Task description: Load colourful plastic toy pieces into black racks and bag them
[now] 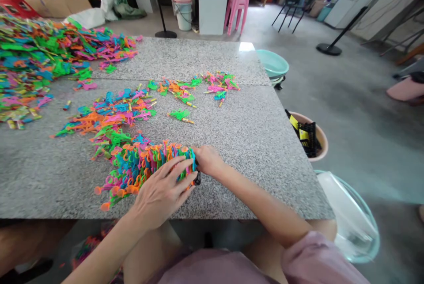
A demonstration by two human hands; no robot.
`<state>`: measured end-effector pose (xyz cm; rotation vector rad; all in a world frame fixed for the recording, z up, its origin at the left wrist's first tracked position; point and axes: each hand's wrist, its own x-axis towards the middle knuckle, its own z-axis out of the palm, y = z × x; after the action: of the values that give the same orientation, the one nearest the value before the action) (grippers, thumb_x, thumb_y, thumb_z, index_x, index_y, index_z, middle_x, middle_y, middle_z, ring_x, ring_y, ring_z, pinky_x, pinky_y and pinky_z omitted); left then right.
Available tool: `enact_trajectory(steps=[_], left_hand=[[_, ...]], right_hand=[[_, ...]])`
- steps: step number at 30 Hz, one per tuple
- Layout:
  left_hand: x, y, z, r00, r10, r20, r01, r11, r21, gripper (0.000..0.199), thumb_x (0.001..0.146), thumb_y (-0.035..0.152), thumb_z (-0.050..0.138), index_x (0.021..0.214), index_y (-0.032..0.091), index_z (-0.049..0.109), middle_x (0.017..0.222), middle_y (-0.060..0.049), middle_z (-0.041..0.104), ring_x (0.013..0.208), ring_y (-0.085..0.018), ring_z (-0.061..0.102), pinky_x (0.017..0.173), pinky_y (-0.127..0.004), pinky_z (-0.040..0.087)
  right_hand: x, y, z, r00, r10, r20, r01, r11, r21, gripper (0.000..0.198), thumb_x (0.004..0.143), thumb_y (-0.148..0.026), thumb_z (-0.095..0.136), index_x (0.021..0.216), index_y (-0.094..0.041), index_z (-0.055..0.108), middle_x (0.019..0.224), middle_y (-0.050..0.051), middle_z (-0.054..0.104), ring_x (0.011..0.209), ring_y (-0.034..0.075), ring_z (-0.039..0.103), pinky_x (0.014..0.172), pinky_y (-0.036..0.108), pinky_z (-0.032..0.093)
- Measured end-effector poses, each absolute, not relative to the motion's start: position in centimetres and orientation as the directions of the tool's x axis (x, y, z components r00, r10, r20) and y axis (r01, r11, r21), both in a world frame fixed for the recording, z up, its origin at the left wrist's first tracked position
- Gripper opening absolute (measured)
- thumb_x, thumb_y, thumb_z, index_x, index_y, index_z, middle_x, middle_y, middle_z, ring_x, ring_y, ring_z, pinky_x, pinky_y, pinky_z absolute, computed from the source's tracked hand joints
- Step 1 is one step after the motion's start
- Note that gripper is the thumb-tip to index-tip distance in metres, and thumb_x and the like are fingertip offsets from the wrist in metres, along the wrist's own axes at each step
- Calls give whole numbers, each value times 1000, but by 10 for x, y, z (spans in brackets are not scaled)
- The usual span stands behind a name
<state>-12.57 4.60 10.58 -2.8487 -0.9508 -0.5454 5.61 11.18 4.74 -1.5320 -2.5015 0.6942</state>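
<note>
A tight row of small plastic toys [132,164] in green, blue, pink and orange, with orange round ends, lies at the front of the table. Across its right part rests my left hand [162,193], fingers stretched out and slightly apart over the toys. My right hand [207,160] is closed at the row's right end; its fingertips are hidden, so what it grips cannot be made out. A black plastic piece [198,179] shows beneath that end. Just behind the row lie loose toys [115,111] of the same colours.
A big heap of toys [49,50] covers the back left of the speckled stone table [245,142]. Smaller clusters [179,87] lie mid-table. Beyond the right edge stand a tub with black items [309,138] and a clear-lined basin [351,217]. Another person's leg [26,244] shows lower left.
</note>
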Motion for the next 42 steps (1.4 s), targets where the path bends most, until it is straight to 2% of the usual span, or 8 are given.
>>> enact_trajectory(steps=[5,13,19,22,26,30,35,42], left_hand=[[-125,49,104,793,542,278,547,-834,67,24,99,22,48,110,19,69,127,-4,67,129,-25,54,103,-43,53],[-127,49,104,771,595,227,582,-803,130,23,98,25,51,109,21,70,131,-3,66,133,-25,51,104,-41,53],[-127,49,103,758,614,222,589,-789,172,25,98,27,50,109,19,71,131,-4,66,135,-25,49,105,-41,52],[-128,51,103,760,620,195,592,-784,187,27,99,28,48,111,20,71,133,-4,64,137,-25,46,105,-42,51],[-129,51,103,759,630,166,603,-776,185,30,99,30,47,119,20,67,136,-4,62,140,-25,43,106,-42,49],[-128,50,106,724,676,136,652,-735,183,51,100,34,47,148,18,39,145,-9,53,141,-22,41,105,-38,49],[-128,51,107,724,684,92,667,-727,162,55,101,37,42,152,18,30,150,-12,47,143,-22,39,108,-40,46],[-125,52,104,687,721,90,703,-691,167,57,100,36,46,151,17,30,147,-13,51,140,-23,43,107,-38,46]], right_hand=[[64,167,52,-682,705,-194,655,471,-590,27,75,-13,71,102,-17,68,94,3,72,84,16,66,75,23,47],[16,226,42,-352,934,-69,919,330,-218,38,93,-3,34,116,-8,64,124,19,61,111,24,62,92,35,51],[83,173,36,-201,944,-262,825,19,-564,22,91,-8,44,97,-11,64,91,12,70,85,20,69,81,31,55],[110,128,27,-274,870,-410,417,-277,-866,10,90,-18,51,85,-14,59,76,5,68,67,14,65,69,28,57],[102,77,22,-209,910,-359,81,-350,-933,8,80,-21,62,78,-16,57,74,2,66,65,12,63,66,25,55],[79,46,21,-145,966,-213,405,-139,-904,7,72,-19,66,76,-16,61,70,2,67,64,14,63,59,22,47],[58,34,22,-150,979,-136,809,42,-587,9,78,-24,62,81,-17,67,78,7,72,77,22,69,65,25,45],[46,45,46,-263,935,-238,908,156,-390,27,79,-22,60,105,-15,67,95,14,73,86,26,70,71,30,49]])
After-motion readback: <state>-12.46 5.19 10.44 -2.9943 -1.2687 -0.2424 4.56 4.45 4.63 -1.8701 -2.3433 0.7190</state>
